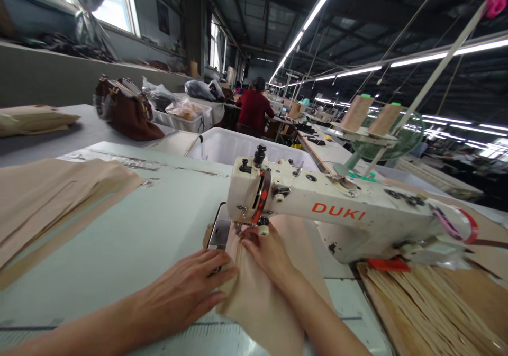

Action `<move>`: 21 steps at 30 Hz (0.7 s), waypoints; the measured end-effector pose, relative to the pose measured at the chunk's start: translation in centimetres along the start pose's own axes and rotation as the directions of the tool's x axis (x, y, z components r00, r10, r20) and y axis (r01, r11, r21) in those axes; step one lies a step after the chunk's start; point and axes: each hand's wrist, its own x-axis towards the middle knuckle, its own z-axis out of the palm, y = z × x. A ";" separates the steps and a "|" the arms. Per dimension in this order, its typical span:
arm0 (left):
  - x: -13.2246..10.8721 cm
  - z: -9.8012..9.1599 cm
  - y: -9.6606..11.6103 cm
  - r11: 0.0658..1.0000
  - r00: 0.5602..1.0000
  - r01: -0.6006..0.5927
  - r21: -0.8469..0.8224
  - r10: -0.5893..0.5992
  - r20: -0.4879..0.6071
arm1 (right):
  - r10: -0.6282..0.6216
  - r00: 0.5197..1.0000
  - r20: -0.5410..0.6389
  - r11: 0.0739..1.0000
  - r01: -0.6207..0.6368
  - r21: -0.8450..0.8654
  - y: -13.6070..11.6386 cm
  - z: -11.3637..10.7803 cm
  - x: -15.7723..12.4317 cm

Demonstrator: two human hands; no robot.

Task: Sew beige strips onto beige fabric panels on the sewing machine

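A beige fabric piece (262, 303) lies under the needle area of a white sewing machine (293, 200) and hangs toward me over the table's front edge. My left hand (194, 287) is open, its fingers stretched and resting on the left edge of the fabric. Close by the presser foot (238, 229), my right hand (270, 253) is closed on the fabric beside a narrow folded strip or seam. The machine head partly hides its fingertips.
Stacked beige pieces (59, 197) lie at left, and cut strips (432, 303) at right. Behind stand a brown handbag (125, 107), a white bin (254, 144), thread cones (357, 112) and a green fan (397, 134). A person in red (256, 107) sits farther back.
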 end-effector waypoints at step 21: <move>-1.1 0.0 0.9 1.000 1.000 0.011 -0.008 -0.011 -0.010 | 0.053 0.998 -0.030 0.997 -0.054 -0.047 -1.3 0.0 -1.7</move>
